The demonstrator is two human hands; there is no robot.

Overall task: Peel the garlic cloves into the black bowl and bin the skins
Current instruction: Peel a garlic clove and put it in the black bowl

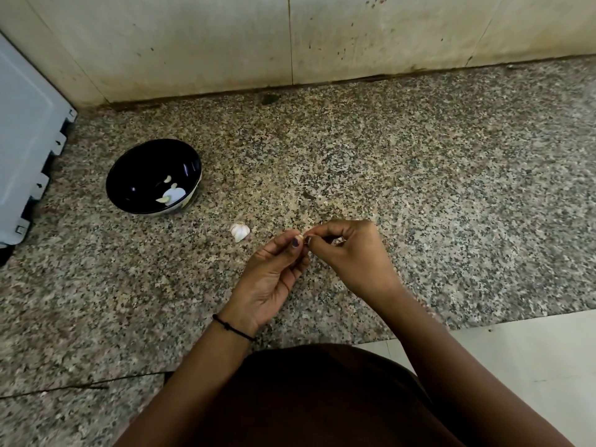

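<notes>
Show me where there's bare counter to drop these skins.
Bare counter runs wide right of the right hand, back to the wall. Another patch lies nearer than the bowl, left of the left hand. Tightest between bowl, loose garlic and hands.

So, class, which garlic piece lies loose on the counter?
The white unpeeled piece near the left hand; the others lie in the black bowl or pinched between that and the right hand.

Black bowl (135, 175) glossy, glazed, reflective inside. Under it granite counter (387, 156), speckled, smooth polished stone. Behind bowl wall tiles (193, 43) matt, stained. Left of bowl appliance panel (22, 124), painted sheet metal. Right of bowl garlic piece (240, 231), dry papery skin.
</notes>
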